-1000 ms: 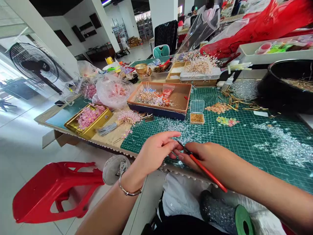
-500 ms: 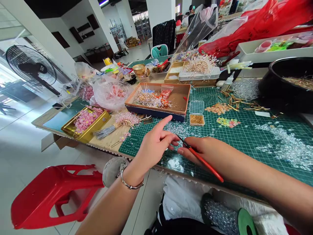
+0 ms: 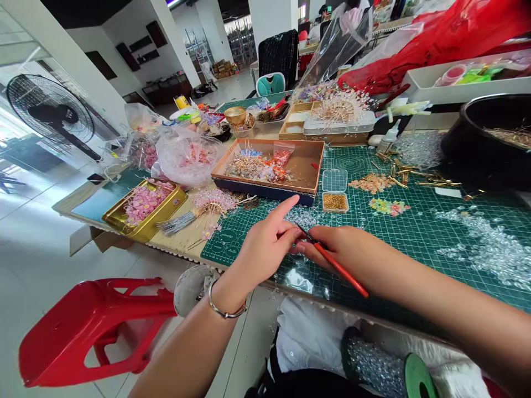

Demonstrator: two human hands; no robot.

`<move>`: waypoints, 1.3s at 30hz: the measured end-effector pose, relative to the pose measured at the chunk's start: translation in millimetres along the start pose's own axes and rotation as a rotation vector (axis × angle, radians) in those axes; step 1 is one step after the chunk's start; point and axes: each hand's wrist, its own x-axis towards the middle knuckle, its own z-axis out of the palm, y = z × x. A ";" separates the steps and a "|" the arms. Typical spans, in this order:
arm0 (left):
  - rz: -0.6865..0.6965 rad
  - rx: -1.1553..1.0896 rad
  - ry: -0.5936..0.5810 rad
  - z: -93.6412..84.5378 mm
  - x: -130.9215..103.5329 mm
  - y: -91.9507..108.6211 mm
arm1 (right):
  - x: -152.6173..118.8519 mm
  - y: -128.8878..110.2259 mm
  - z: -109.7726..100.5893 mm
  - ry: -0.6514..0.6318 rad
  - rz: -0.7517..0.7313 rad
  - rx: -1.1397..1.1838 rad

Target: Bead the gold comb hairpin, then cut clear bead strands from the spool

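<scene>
My right hand (image 3: 338, 246) is closed around red-handled pliers (image 3: 340, 269), whose dark slim tip points up and left to my other hand's fingertips. My left hand (image 3: 267, 243) has its index finger stretched out, with thumb and remaining fingers pinched together at that tip. What the pinch holds is too small or hidden to make out. Both hands are just above the green cutting mat (image 3: 232, 243), near the table's front edge. Clear beads (image 3: 307, 216) lie scattered just behind the fingers. A small clear case of gold beads (image 3: 335, 202) stands open beyond my right hand.
An orange-rimmed box (image 3: 309, 190) of wired beads stands behind the hands. Leftward are a gold tin (image 3: 160, 218) of pink flowers and a beaded comb (image 3: 213, 200). To the right lie a clear bead pile (image 3: 498, 249) and a black pot (image 3: 468, 143). A red stool (image 3: 62, 331) stands below.
My right hand and the pliers have shifted slightly left and up, so its fingers now meet my left fingertips. My left hand has moved slightly right.
</scene>
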 end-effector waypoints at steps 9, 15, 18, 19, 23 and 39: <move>-0.142 -0.252 -0.021 -1.4 2.9 -7.0 | 12.5 13.7 0.9 0.104 -0.047 0.083; -0.215 -0.577 -0.230 -4.0 -16.2 6.6 | -14.5 -5.5 -10.8 0.100 -0.190 0.301; -0.235 -0.652 -0.225 -4.3 -19.2 8.6 | -18.5 -16.5 -17.4 0.118 -0.193 0.317; -0.238 -0.663 -0.210 -4.5 -19.7 8.4 | -18.1 -19.1 -20.2 0.133 -0.177 0.317; -0.264 -0.638 -0.167 -5.5 -28.4 4.9 | -16.2 -21.7 -33.0 0.210 -0.105 0.356; -0.387 -0.565 -0.047 -18.8 -109.4 19.8 | -84.5 16.8 -22.7 0.399 0.161 0.520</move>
